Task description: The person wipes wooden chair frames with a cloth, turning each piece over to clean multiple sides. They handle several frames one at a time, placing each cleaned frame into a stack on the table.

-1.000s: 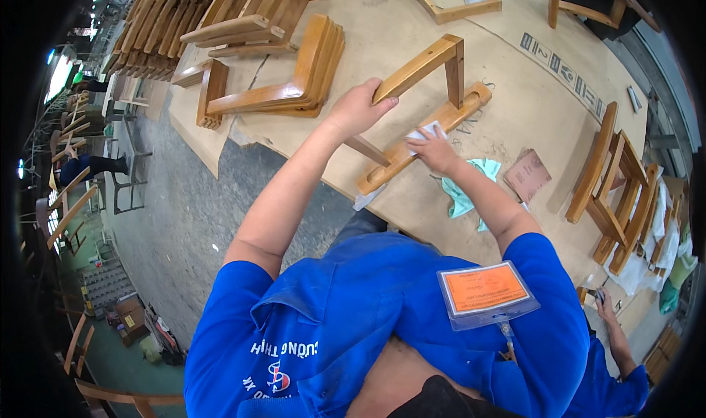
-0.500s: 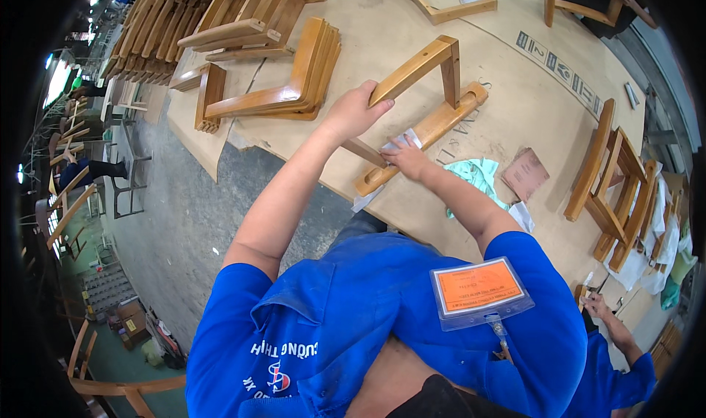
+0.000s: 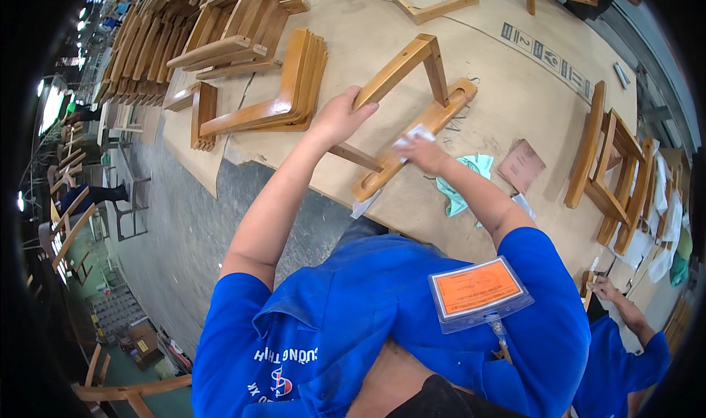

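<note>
A varnished wooden frame (image 3: 393,72) stands on the table, its wide slotted rail (image 3: 456,98) lying along the tabletop. My left hand (image 3: 343,122) is closed around the frame's upper bar. On the rail, between the frame's two uprights, my right hand (image 3: 426,155) presses a small white sheet (image 3: 418,133), paper or cloth, I cannot tell which. The fingers are somewhat blurred. Another white scrap (image 3: 365,205) pokes out below the rail's near end. Right of my right hand lie a crumpled mint-green cloth (image 3: 471,179) and a brownish-pink sheet (image 3: 522,166).
Stacked L-shaped wooden parts (image 3: 294,87) and assembled frames (image 3: 235,36) occupy the table's left side. More wooden frames (image 3: 610,168) stand at the right. A co-worker's hand (image 3: 605,289) shows at lower right, and another person (image 3: 588,2) is across the table.
My right hand has slid with the white sheet up along the rail, away from its near end. My left hand keeps its grip on the bar. The whole view has shifted slightly.
</note>
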Tool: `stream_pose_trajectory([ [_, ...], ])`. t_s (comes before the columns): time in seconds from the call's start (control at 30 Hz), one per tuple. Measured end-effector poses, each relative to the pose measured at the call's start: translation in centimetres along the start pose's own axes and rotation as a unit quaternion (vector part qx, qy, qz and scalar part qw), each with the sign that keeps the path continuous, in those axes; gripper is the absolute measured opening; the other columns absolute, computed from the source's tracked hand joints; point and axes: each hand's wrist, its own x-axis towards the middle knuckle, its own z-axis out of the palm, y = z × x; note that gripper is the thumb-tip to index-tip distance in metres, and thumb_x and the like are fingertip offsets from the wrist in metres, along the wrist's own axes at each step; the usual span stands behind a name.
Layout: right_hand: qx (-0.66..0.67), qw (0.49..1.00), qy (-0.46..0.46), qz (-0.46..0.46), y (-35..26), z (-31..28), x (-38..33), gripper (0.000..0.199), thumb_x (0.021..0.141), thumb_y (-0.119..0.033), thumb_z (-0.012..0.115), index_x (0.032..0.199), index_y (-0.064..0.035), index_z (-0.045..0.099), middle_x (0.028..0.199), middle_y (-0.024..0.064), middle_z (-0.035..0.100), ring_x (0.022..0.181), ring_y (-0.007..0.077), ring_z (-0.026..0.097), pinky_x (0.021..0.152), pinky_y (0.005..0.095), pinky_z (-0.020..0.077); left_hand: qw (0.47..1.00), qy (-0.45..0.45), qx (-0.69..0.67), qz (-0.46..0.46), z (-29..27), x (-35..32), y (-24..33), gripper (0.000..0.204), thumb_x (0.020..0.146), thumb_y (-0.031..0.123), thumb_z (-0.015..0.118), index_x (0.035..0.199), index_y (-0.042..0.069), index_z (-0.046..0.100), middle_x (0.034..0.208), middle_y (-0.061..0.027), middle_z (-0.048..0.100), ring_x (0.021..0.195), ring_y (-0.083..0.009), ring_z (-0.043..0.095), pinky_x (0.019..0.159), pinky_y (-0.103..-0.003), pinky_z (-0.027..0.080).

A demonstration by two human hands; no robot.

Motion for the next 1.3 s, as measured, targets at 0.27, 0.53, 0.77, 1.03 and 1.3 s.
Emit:
stream_pose_trajectory([
  [0.27,0.077,0.99,0.093,0.077,-4.8,2.4,-1.1,0.044,0.089,-0.012,0.047,0.133,-0.0159,0.053,0.136,0.0097,0.052,0.125,0.0312,0.048,0.109,0.0498,0.0326,1.0,0.001,0.001,0.013,-0.3,0.7,-0.8,0.045,0.09,0.036,0.062,0.114,-0.001,0.056,0.094,-0.0187,0.064,0.087,-0.0293,0.061,0.08,-0.037,0.047],
  [0.53,0.062,0.867,0.291,0.399,7.5,-2.4,-6.1,0.029,0.09,-0.014,0.05,0.118,-0.0125,0.061,0.119,0.0073,0.062,0.11,0.0299,0.056,0.097,0.0459,0.0392,0.998,0.002,-0.046,0.036,-0.6,1.3,-2.1,0.046,0.09,0.034,0.064,0.115,-0.004,0.056,0.089,-0.0142,0.064,0.081,-0.0221,0.059,0.075,-0.035,0.047],
  [0.77,0.549,0.428,0.497,0.518,10.8,-1.2,-2.7,0.021,0.096,-0.02,0.053,0.096,-0.0026,0.065,0.085,0.0092,0.064,0.075,0.0179,0.053,0.069,0.0338,0.0439,0.998,0.022,-0.065,-0.009,-0.8,1.5,0.1,0.048,0.09,0.034,0.066,0.113,-0.007,0.055,0.092,-0.0146,0.064,0.084,-0.0195,0.059,0.077,-0.033,0.048],
  [1.03,0.35,0.476,0.538,0.601,13.2,-1.8,4.7,0.017,0.087,-0.006,0.055,0.102,-0.0081,0.063,0.099,0.02,0.067,0.098,0.0357,0.063,0.082,0.0434,0.0483,0.981,0.085,-0.171,0.031,3.4,2.0,0.5,0.034,0.091,0.024,0.062,0.109,-0.004,0.054,0.089,-0.0118,0.061,0.082,-0.018,0.056,0.075,-0.032,0.047],
  [1.3,0.312,0.572,0.341,0.677,11.7,-4.1,8.9,0.036,0.085,-0.035,0.064,0.111,-0.0115,0.057,0.115,0.0093,0.06,0.113,0.0266,0.054,0.088,0.0436,0.0459,0.975,0.097,-0.199,0.027,2.4,2.1,-1.6,0.029,0.092,0.021,0.06,0.108,-0.003,0.054,0.088,-0.0097,0.059,0.081,-0.0164,0.054,0.074,-0.032,0.045],
])
